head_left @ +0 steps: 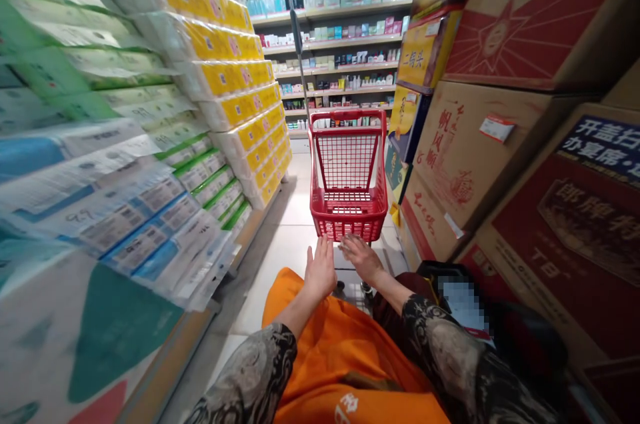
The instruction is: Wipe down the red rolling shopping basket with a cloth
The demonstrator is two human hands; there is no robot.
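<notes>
A red plastic shopping cart (349,214) stands in the aisle straight ahead, with nothing visible inside its basket. My left hand (321,268) is at the cart's near end, fingers stretched out and pointing forward. To its right, my right hand (362,259) has its fingers extended too, angled toward the left one. Both hands appear empty, and the fingertips overlap the lower edge of the basket in view; whether they touch it I cannot tell. Patterned black-and-grey sleeves cover my forearms, and an orange garment (345,351) covers my front.
Yellow-and-white wrapped packs (210,1) are stacked on the left beside green and blue packs (150,224). Cardboard cartons (463,151) rise on the right. Shelves of small goods (345,41) stand behind the cart. A black object with a blurred patch (463,304) is at lower right.
</notes>
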